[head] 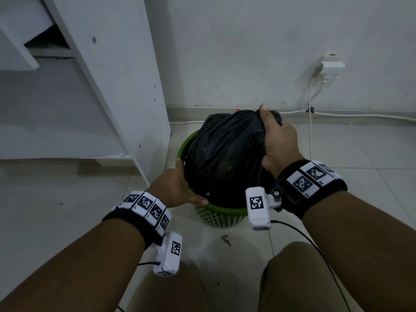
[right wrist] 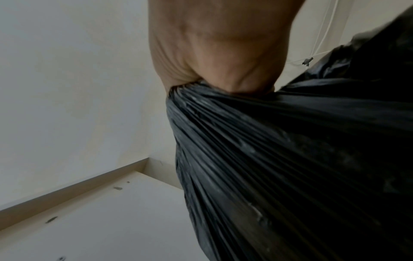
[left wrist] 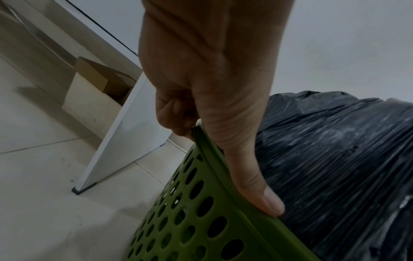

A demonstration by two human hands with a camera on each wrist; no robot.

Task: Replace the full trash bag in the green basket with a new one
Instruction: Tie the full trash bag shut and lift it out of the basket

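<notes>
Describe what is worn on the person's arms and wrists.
Both forearms are bare, with no sleeves. Each wrist has a black band carrying white tiles printed with black square markers. A white camera block, also marked, hangs from each band, and thin black cables trail from them.

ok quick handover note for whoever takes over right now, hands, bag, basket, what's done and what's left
Left hand grips the green basket rim, thumb on the inside edge.
Right hand holds the gathered neck of the black trash bag.
The bag is bunched shut, its body partly inside the basket on the floor.
Left: pull the bag clear, set it aside, fit a new bag. No new bag is in view.
</notes>
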